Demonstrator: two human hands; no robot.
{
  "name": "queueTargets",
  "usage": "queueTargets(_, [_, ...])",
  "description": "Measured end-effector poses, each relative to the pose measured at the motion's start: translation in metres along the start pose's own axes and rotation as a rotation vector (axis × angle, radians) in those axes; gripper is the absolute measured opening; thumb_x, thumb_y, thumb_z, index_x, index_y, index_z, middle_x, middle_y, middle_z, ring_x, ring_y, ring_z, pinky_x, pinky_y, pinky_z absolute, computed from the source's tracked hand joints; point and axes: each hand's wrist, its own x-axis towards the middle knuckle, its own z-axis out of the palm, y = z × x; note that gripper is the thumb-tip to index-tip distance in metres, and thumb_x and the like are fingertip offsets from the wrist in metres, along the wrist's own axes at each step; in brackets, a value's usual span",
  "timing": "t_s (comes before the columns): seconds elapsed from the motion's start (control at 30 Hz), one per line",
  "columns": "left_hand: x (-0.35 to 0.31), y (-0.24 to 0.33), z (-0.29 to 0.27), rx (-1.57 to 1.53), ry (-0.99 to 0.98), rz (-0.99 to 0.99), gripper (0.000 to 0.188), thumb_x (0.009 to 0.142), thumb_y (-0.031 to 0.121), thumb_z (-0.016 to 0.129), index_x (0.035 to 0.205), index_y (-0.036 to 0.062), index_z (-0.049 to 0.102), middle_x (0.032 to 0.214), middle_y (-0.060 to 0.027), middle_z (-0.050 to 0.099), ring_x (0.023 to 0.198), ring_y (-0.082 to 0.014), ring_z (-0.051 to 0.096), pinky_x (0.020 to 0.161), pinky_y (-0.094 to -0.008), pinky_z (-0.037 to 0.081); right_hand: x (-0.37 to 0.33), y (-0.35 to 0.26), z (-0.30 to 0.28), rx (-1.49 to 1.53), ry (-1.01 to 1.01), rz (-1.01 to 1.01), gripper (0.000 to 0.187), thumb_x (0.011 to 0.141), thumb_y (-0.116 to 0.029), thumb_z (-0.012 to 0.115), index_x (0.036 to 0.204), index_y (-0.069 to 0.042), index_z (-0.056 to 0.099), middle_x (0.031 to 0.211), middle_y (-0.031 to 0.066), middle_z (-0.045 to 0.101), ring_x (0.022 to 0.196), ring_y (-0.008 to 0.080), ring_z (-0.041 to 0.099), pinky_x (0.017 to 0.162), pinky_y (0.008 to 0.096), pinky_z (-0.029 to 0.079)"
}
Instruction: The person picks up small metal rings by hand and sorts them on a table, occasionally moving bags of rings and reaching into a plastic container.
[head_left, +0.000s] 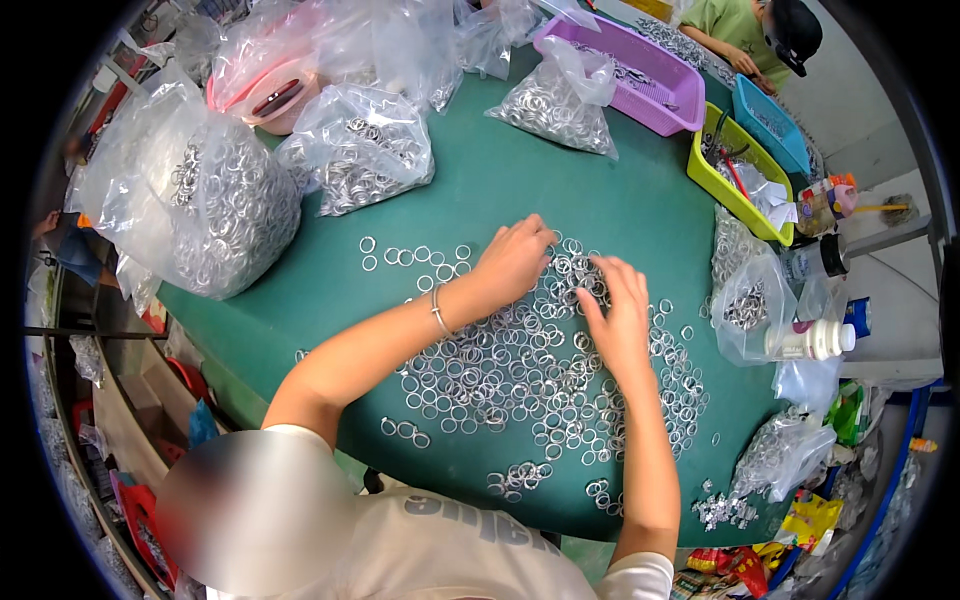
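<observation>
Many silver metal rings (480,365) lie loose over the green tabletop in front of me. My left hand (515,260) is at the far side of this spread, its fingers bent down and pressed together among the rings; what lies under the fingertips is hidden. Facing it, my right hand (620,315) rests with thumb and fingers apart beside a small heap of rings (575,275) between the two hands. A few single rings (405,256) form a loose row left of my left hand. Smaller clusters (520,480) lie near the front edge.
Clear bags of rings (235,215) stand at the far left, another bag (560,105) at the back. Purple (660,112), lime (712,180) and blue (800,150) baskets line the far right. A white bottle (815,340) lies at the right edge. Another person (740,30) sits beyond.
</observation>
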Motion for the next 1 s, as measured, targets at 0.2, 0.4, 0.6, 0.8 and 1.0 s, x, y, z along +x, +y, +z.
queueTargets(0.2, [-0.026, -0.008, -0.026, -0.063, -0.082, -0.029, 0.010, 0.082, 0.002, 0.062, 0.091, 0.0019, 0.064, 0.086, -0.0141, 0.059, 0.078, -0.0338, 0.059, 0.070, -0.0402, 0.048, -0.044, -0.010, 0.000, -0.056, -0.267, -0.141, 0.038, 0.078, -0.008, 0.070, 0.114, -0.004, 0.060, 0.127, 0.0149, 0.052, 0.121, 0.0351, 0.047, 0.096, 0.0460, 0.039])
queueTargets(0.4, [-0.035, 0.000, -0.032, -0.080, -0.021, -0.044, 0.015, 0.084, 0.010, 0.065, 0.098, 0.0050, 0.064, 0.092, -0.0119, 0.059, 0.085, -0.0299, 0.058, 0.076, -0.0395, 0.045, -0.011, 0.012, -0.003, 0.194, -0.098, 0.084, 0.019, 0.077, -0.006, 0.070, 0.096, -0.005, 0.068, 0.106, 0.0076, 0.063, 0.103, 0.0283, 0.055, 0.087, 0.0386, 0.041])
queueTargets(0.6, [-0.012, 0.010, 0.001, 0.136, -0.185, -0.003, 0.021, 0.081, 0.013, 0.068, 0.100, 0.0059, 0.063, 0.093, -0.0081, 0.060, 0.089, -0.0270, 0.056, 0.077, -0.0389, 0.039, 0.023, 0.024, 0.022, -0.140, 0.027, -0.126, 0.007, 0.078, -0.007, 0.069, 0.084, -0.005, 0.068, 0.093, 0.0051, 0.064, 0.092, 0.0264, 0.056, 0.078, 0.0374, 0.040])
queueTargets(0.8, [-0.028, 0.004, -0.016, -0.081, -0.163, 0.025, 0.009, 0.081, 0.005, 0.063, 0.090, 0.0023, 0.066, 0.087, -0.0099, 0.062, 0.082, -0.0303, 0.060, 0.070, -0.0402, 0.045, -0.018, 0.033, -0.008, 0.746, -0.148, 0.518, 0.015, 0.089, 0.000, 0.062, 0.102, -0.002, 0.069, 0.072, -0.0038, 0.061, 0.059, 0.0007, 0.047, 0.050, 0.0190, 0.036])
queueTargets(1.0, [-0.002, 0.013, -0.008, -0.199, -0.115, -0.016, 0.010, 0.082, 0.002, 0.062, 0.091, -0.0003, 0.065, 0.088, -0.0133, 0.062, 0.080, -0.0350, 0.061, 0.071, -0.0412, 0.050, 0.015, 0.027, -0.002, 0.005, -0.141, 0.144, 0.032, 0.081, -0.004, 0.067, 0.113, -0.004, 0.065, 0.083, 0.0098, 0.065, 0.069, 0.0253, 0.062, 0.063, 0.0365, 0.050])
